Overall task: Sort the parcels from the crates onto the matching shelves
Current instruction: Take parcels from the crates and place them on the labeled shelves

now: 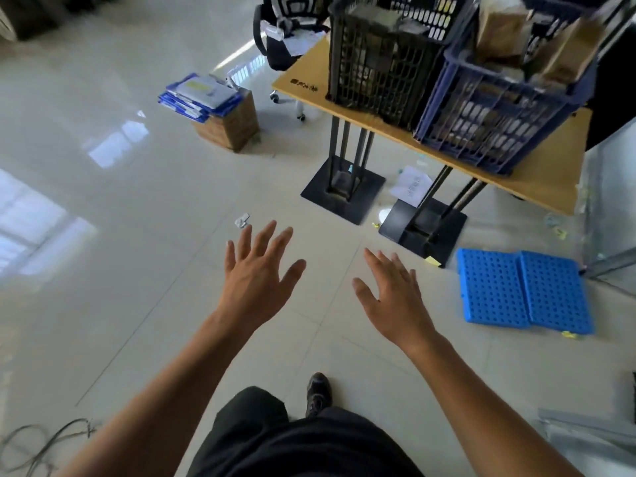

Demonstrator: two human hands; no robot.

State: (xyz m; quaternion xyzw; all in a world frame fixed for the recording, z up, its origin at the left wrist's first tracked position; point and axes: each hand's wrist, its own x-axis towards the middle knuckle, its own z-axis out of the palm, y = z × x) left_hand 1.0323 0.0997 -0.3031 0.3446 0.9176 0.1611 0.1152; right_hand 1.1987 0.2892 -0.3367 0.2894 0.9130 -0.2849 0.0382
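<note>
Both hands empty. The left hand (256, 270) and right hand (392, 297) are stretched forward over the floor (120, 235) with palms down and fingers straight and spread, touching nothing.

Task items: the parcels (499, 25) are in two crates on the counter (537, 180), ahead and to the right, well apart from the hands. The black crate (375, 63) stands at the counter's left and the blue crate (488, 125) just beside it on the right; whether the two touch I cannot tell. No shelves in view.

Orientation: the brown parcels topping the blue crate stand roughly on end, long axes pointing up out of the rim — the right-hand one leans outward. Contents of the black crate show only as dim shapes through the mesh, so their orientation is unreadable.

Handling (judgement): the brown parcels look like cardboard or kraft wrap, so probably stiff-sided, matt rather than slippery, and light to moderate in weight. Best hold is likely the upper end that projects above the rim, palms on two opposite faces, lifting straight up along the long axis to clear the mesh walls. Fragility unknown — frame too blurred for labels.

Also present: a stack of blue-and-white mailers (198, 94) lying flat on a cardboard box (230, 123) on the floor, and blue perforated panels (523, 290) flat beside the counter's feet.
</note>
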